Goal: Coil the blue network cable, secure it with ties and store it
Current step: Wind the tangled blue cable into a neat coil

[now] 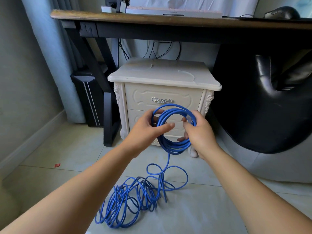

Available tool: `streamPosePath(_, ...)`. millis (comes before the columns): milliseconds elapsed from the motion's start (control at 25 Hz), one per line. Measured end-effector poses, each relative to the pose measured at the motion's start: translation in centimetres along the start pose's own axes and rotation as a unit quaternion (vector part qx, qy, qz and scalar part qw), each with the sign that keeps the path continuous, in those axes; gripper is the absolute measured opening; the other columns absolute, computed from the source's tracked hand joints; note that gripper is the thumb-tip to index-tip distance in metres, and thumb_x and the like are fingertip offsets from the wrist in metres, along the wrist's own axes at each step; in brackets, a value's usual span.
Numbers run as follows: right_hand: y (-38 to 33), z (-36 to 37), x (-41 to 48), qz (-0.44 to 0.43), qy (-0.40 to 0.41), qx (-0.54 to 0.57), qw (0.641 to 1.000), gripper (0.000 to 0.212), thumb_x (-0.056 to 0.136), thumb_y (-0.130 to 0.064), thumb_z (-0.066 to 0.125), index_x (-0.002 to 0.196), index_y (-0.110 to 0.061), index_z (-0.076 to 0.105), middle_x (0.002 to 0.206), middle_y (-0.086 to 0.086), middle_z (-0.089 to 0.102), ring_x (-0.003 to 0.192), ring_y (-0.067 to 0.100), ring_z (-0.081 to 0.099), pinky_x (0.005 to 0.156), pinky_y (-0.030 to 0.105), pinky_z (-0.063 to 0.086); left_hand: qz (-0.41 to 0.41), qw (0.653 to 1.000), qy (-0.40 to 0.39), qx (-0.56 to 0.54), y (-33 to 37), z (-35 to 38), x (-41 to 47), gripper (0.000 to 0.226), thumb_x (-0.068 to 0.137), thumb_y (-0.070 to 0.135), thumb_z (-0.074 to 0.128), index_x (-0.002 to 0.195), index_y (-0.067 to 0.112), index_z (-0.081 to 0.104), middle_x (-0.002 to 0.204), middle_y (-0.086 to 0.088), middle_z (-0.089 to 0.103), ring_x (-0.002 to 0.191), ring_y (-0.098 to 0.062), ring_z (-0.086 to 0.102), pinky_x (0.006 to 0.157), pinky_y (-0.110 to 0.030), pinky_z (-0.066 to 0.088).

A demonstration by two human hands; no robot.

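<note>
Before the cream nightstand point(168, 97), both hands held up a ring of the blue network cable point(175, 146). The left hand point(146, 130) gripped the ring's left side, fingers curled through it and thumb laid across the front. The right hand point(200, 132) clasped the right side, its fingers wrapped round the strands beside a clear plug point(189, 119) (the cable's end, it seemed). From the ring's bottom one strand dropped to the tiled floor point(50, 174), where the rest lay in a loose tangle point(133, 201) between the forearms. A pale tie point(186, 74) lay on the nightstand's top, under a dark desk point(152, 19).
</note>
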State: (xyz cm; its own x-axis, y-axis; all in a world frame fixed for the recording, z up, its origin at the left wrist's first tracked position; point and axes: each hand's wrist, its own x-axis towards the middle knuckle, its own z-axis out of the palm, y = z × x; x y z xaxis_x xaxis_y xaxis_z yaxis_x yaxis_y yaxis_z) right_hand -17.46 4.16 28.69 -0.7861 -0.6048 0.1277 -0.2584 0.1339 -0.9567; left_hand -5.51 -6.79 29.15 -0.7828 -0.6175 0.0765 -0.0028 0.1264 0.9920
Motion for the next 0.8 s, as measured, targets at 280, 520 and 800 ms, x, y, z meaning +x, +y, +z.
streamPosePath(280,-0.5,-0.6,0.1,-0.104,-0.042,-0.169,0.979,0.029,0.089,-0.004,0.048,0.087,-0.033,0.05,0.074,-0.001,0.055,0.065,0.031,0.059,0.063,0.046,0.059,0.156,0.938,0.015,0.31,0.6,-0.3,0.2,0.046,0.079,0.011,0.067,0.121,0.028,0.059,0.096,0.003,0.064,0.085,-0.011,0.061,0.079,-0.021,0.049)
streamPosePath(520,-0.2,-0.2,0.1,-0.137,-0.055,-0.233,0.961,0.023,0.088,-0.012,0.055,0.095,-0.034,0.054,0.077,0.001,0.059,0.067,0.032,0.063,0.063,0.042,0.056,0.09,0.941,-0.022,0.326,0.6,0.5,0.6,0.011,0.098,0.022,0.053,0.105,0.016,0.06,0.072,0.002,0.058,0.067,-0.022,0.062,0.068,-0.035,0.052)
streamPosePath(800,-0.9,-0.7,-0.3,0.097,-0.177,0.113,0.973,0.026,0.086,-0.019,0.069,0.11,-0.014,0.061,0.073,0.004,0.067,0.079,0.023,0.069,0.071,0.037,0.058,0.01,0.99,0.099,0.103,0.0,-0.2,1.2,0.012,0.099,0.02,0.051,0.092,0.012,0.057,0.062,-0.001,0.045,0.047,-0.013,0.046,0.055,-0.033,0.048)
